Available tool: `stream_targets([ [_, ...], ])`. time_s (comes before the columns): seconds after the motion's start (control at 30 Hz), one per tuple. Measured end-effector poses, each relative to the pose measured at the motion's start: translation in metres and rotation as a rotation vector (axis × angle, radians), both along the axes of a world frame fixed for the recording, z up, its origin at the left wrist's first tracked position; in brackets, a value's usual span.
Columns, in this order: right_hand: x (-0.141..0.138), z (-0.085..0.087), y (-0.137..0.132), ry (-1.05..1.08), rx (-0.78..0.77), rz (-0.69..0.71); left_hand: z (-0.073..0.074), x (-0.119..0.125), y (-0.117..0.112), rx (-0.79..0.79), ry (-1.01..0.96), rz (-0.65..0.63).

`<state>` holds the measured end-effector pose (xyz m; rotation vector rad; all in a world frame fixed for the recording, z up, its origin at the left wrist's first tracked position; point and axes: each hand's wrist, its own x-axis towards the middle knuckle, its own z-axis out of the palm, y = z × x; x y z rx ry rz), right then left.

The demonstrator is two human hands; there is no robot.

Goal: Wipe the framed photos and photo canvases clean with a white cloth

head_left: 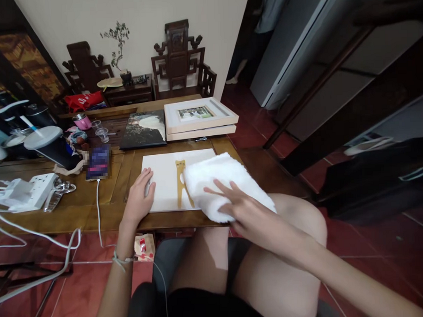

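Note:
A white rectangular board (162, 178) with a tan, long-bodied cat picture (180, 178) lies near the table's front edge. My left hand (140, 195) rests at the board's left edge, fingers extended and thumb apart, with nothing gripped. Over the board's right part spreads a fluffy white cloth (212, 172), which also overhangs the front edge toward my thigh. My right hand (243, 208) is on this cloth, some fingers stretched across its top and a fold near the thumb. What lies beneath the cloth is hidden.
Behind the board are stacked pale picture frames (201, 115) and a dark photo panel (144, 128). To the left lie a charging phone (98, 162), a power strip (35, 192) and a lidded cup (49, 143). A person's legs (242, 67) show in the doorway.

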<state>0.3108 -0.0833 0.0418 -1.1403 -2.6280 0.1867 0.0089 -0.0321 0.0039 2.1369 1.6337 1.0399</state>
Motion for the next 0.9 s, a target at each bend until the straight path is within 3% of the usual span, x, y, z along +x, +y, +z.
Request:
stream_targets([
  [0.1, 0.019, 0.019, -0.007, 0.075, -0.026, -0.057, -0.001, -0.001, 0.000, -0.005, -0.013, -0.008],
  [0.2, 0.013, 0.037, 0.016, 0.157, 0.152, -0.142, -0.001, -0.001, 0.000, -0.008, -0.011, -0.008],
  [0.27, -0.010, 0.045, 0.039, 0.175, 0.275, -0.125, 0.000, -0.001, 0.000, -0.004, -0.008, -0.005],
  [0.33, -0.046, 0.047, 0.063, 0.130, 0.300, -0.046, 0.000, 0.000, -0.001, 0.007, -0.010, -0.003],
  [0.47, -0.123, 0.034, 0.100, -0.023, 0.209, 0.136, 0.004, 0.000, -0.002, 0.026, 0.008, -0.016],
  [0.57, -0.152, 0.022, 0.114, -0.077, 0.127, 0.183, 0.007, 0.001, -0.002, 0.025, 0.030, -0.006],
  [0.7, -0.136, 0.020, 0.122, -0.092, 0.039, 0.088, 0.006, 0.001, -0.001, 0.017, 0.032, -0.010],
  [0.9, -0.056, 0.024, 0.122, -0.141, -0.008, -0.153, 0.001, -0.001, 0.001, 0.017, 0.017, -0.002],
])
